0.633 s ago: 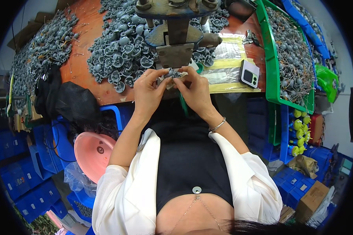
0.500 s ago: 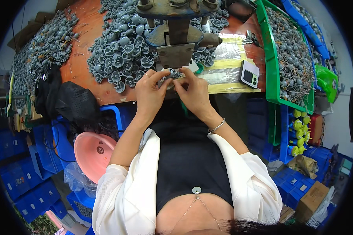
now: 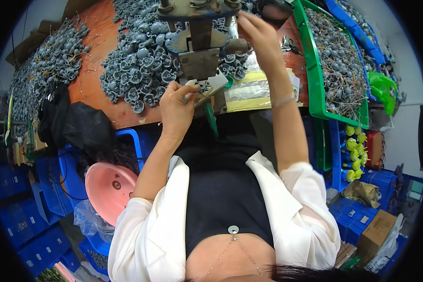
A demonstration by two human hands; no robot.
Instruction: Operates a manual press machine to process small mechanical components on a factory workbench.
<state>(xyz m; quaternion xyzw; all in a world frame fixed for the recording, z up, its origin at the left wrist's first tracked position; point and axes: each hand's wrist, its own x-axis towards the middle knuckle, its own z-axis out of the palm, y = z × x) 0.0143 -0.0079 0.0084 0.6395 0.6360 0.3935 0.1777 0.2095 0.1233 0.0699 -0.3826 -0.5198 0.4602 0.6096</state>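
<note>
My left hand [image 3: 178,104] is closed at the table's front edge, its thumb and forefinger pinching a small grey plastic part [image 3: 204,87]. That part sits under the head of the metal hand press [image 3: 199,63], beside a pale block [image 3: 217,82]. My right hand [image 3: 263,41] is raised at the right side of the press, its fingertips near the upper plate. Motion blurs its fingers, and whether they hold anything cannot be made out. Behind my left hand lies a heap of grey cup-shaped plastic parts [image 3: 136,75].
A green tray [image 3: 317,101] of grey parts with wires stands at the right. More wired parts [image 3: 51,61] are piled at the far left, near a black bag [image 3: 88,124]. A pink basin [image 3: 98,188] is by my left elbow. Yellow tape [image 3: 249,104] borders the table's front.
My right hand has left the small part and moved up and right to the upper press. My left hand stays with the grey part below the press head. The view has shifted slightly.
</note>
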